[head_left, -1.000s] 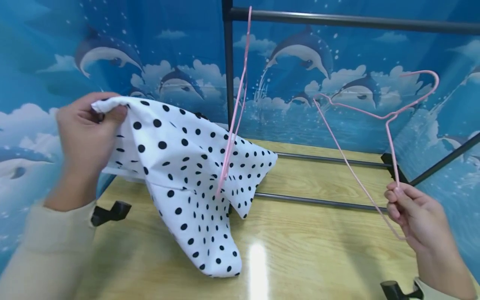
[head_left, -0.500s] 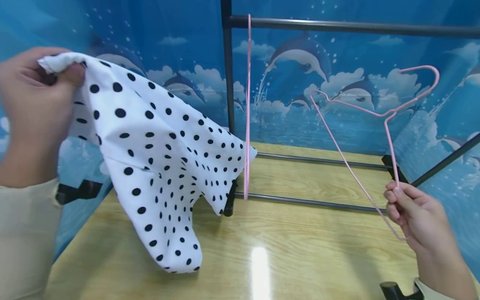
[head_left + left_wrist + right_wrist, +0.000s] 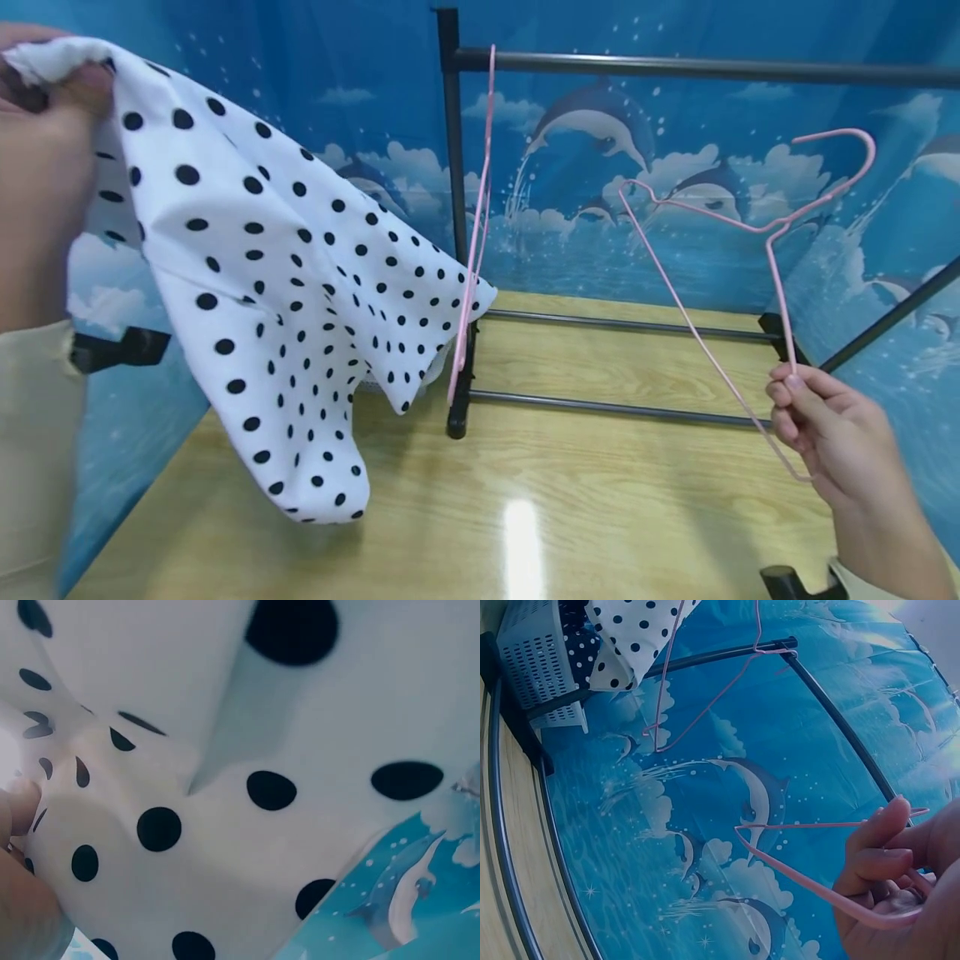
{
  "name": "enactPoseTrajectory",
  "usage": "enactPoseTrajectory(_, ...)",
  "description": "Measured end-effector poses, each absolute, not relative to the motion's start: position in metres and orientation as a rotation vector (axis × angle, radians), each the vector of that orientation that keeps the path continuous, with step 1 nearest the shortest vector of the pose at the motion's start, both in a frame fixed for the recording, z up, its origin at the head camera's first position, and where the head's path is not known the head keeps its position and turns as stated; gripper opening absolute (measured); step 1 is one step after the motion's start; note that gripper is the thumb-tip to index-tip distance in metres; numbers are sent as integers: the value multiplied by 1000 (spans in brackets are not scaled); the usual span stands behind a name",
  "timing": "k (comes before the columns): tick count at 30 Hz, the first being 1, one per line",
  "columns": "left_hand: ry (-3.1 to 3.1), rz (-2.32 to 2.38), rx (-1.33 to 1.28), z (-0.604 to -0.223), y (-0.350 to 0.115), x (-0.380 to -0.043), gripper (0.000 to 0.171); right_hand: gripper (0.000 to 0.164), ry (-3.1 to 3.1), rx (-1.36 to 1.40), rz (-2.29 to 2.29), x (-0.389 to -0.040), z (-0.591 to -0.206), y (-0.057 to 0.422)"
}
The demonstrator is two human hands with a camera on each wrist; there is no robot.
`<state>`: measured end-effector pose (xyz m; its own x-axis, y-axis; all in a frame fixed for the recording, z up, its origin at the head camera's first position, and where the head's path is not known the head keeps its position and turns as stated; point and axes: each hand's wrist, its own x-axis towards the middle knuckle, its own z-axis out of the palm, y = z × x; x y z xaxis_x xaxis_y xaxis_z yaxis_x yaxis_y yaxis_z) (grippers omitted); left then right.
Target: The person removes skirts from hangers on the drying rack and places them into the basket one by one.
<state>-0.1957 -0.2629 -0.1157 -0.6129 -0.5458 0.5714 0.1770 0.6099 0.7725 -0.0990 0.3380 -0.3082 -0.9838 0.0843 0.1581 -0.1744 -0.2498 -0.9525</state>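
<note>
My left hand pinches the upper edge of a white polka-dot garment at the far left of the head view. The cloth slants down to the right, and a rounded, sleeve-like end hangs over the floor. In the left wrist view the dotted fabric fills most of the picture. At the right, my right hand holds a pink wire hanger by one lower end, hook uppermost. A second pink hanger hangs from the rack's bar, its lower part overlapping the garment's right tip.
The black clothes rack has a top bar and two low bars above a wood-patterned floor. Beyond it hangs a dolphin-print curtain. A white perforated basket holds dark dotted cloth.
My left hand has drawn the garment up and leftward, past the hanging hanger, which swings a little. The right hand and its hanger stay nearly still.
</note>
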Motion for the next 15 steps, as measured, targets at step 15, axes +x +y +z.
enactPoseTrajectory(15, -2015, -1021, 296, -92, -266, -224, 37, 16, -1798, 89, 2378, -102, -316, 338)
